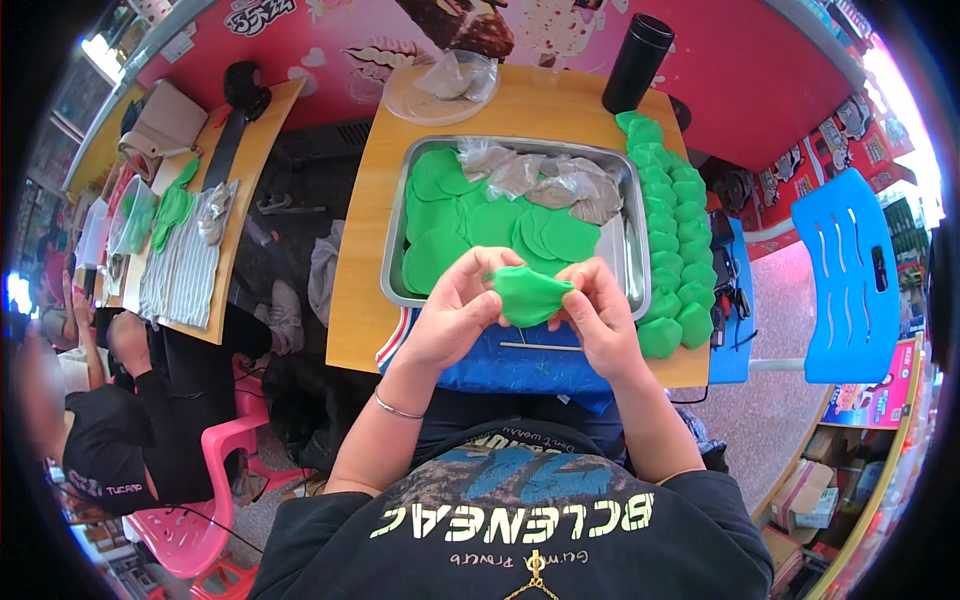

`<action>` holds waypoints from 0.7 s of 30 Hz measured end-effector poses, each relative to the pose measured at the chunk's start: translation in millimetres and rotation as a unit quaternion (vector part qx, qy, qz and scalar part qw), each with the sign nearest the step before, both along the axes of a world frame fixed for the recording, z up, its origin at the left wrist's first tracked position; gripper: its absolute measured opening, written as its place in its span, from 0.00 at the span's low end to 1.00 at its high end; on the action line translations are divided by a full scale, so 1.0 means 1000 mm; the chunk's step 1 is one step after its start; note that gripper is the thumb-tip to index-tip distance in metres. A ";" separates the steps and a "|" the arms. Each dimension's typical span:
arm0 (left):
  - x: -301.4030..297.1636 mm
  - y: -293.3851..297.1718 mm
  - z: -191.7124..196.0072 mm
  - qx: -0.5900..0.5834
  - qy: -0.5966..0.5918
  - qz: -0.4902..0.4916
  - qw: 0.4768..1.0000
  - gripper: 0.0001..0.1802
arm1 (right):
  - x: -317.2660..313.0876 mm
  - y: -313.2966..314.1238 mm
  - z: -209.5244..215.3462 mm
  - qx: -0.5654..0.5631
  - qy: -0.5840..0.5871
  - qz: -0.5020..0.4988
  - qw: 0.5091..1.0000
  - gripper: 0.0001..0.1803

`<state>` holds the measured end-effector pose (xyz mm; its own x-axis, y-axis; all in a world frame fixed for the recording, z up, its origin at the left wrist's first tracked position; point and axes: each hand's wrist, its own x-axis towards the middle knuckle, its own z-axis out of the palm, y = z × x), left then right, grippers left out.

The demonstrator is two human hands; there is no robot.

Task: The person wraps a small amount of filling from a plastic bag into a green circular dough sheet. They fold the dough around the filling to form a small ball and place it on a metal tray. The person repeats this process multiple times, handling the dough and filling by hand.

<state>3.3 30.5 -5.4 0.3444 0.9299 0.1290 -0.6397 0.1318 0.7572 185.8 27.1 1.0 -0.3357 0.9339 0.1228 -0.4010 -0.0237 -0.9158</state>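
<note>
Between my two hands, over the near edge of a metal tray [641, 255], is a soft, thin green piece [530, 297]. My left hand [462, 312] pinches its left side between thumb and fingers. At its right edge, my right hand [604, 318] pinches it too. Similar flat green rounds [440, 255] lie overlapping in the tray. Clear plastic bags [575, 185] with a grey-brown filling sit at the tray's far right. Just below my hands a thin pale stick [540, 347] rests on blue cloth [490, 368].
Rows of puffed green pieces [662, 240] line the table's [358, 240] right edge. A black cylinder [638, 62] and a clear round container [410, 98] stand at the back. A blue chair [848, 275] is at right; a person [130, 430] sits at left by another table [262, 120].
</note>
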 end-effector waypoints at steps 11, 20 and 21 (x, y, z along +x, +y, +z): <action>0.011 -0.017 -0.011 -0.052 0.084 0.076 0.992 0.08 | -0.002 -0.014 -0.010 0.208 -0.129 -0.098 0.965 0.11; 0.009 -0.019 0.001 -0.021 0.136 0.111 0.984 0.08 | -0.003 -0.004 0.010 0.165 -0.241 0.022 0.956 0.08; 0.012 -0.019 0.000 -0.024 0.134 0.123 0.983 0.07 | -0.005 -0.004 0.010 0.176 -0.252 0.035 0.951 0.09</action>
<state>14.8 11.7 -5.0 0.1239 0.9921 0.0174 -0.4347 0.0385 0.8997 181.2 22.9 11.4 -0.4950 0.8379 0.2299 0.0819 0.3084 -0.9477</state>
